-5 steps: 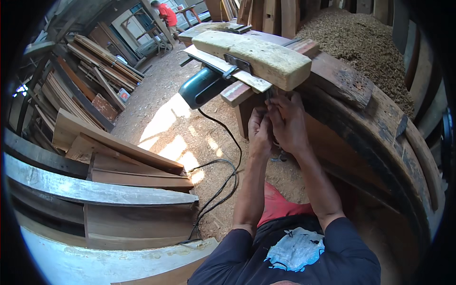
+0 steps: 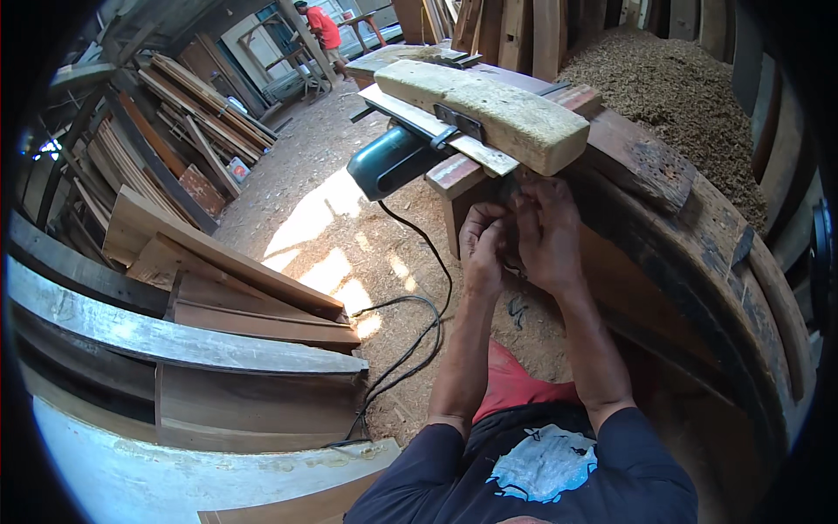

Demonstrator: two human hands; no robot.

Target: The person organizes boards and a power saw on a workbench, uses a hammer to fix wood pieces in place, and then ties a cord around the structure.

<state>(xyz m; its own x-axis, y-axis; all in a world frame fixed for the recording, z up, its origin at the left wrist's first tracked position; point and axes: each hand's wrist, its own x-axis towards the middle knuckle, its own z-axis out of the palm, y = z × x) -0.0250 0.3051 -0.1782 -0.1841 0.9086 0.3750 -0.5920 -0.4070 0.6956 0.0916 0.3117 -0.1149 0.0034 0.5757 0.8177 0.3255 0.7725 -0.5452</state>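
Observation:
At the near end of a dark green power tool (image 2: 397,159) my two hands work close together. My left hand (image 2: 481,240) has its fingers curled and pinched. My right hand (image 2: 550,229) reaches a little higher, fingers bent, just under the end of a thick pale wooden block (image 2: 489,109). Whatever lies between the fingers is hidden or too small to name. The tool is fixed beside the block, with a light wooden strip (image 2: 476,150) and a dark metal bracket (image 2: 458,122) along it.
A worn workbench (image 2: 698,227) curves along the right, with a sawdust heap (image 2: 663,83) behind it. A black cord (image 2: 434,327) trails over the shaving-covered floor (image 2: 301,157). Stacked boards (image 2: 236,271) stand left. A person in red (image 2: 323,31) is far back.
The whole view has shifted slightly, so the tool and block sit farther right. Both hands stay together at the tool's end, with the right fingers a little differently bent.

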